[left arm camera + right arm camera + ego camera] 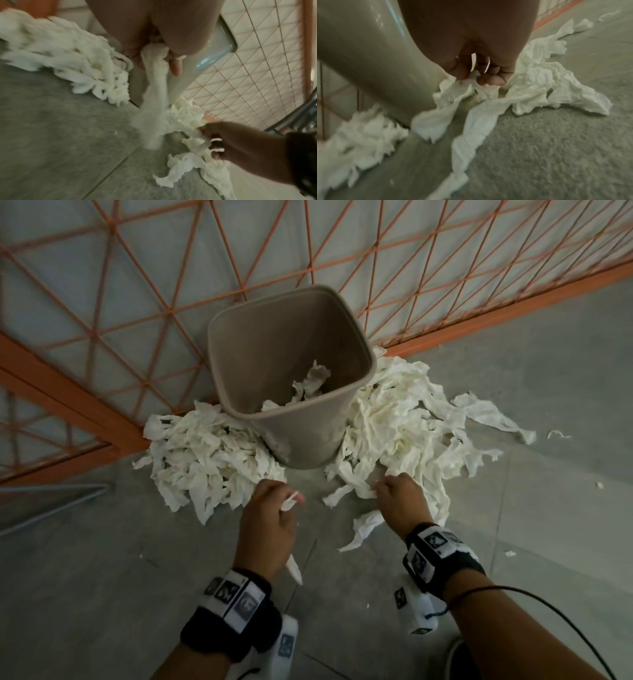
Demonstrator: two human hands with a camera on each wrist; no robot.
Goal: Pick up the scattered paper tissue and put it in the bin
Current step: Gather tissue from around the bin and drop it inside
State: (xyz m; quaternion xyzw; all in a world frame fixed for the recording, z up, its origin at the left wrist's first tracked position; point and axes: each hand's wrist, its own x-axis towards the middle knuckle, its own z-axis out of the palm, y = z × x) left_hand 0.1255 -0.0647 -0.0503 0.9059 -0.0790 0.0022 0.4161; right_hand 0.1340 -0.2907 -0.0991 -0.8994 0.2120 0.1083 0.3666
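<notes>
two heaps of paper tissue are flanking the bin at frame centre; left hand is gripping a tissue strip, right hand is pinching tissue beside an orange grid fence.

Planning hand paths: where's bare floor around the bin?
Bare: the floor near the left hand, and the narrow gap in front of the bin. Crowded: tissue piles left and right.
</notes>
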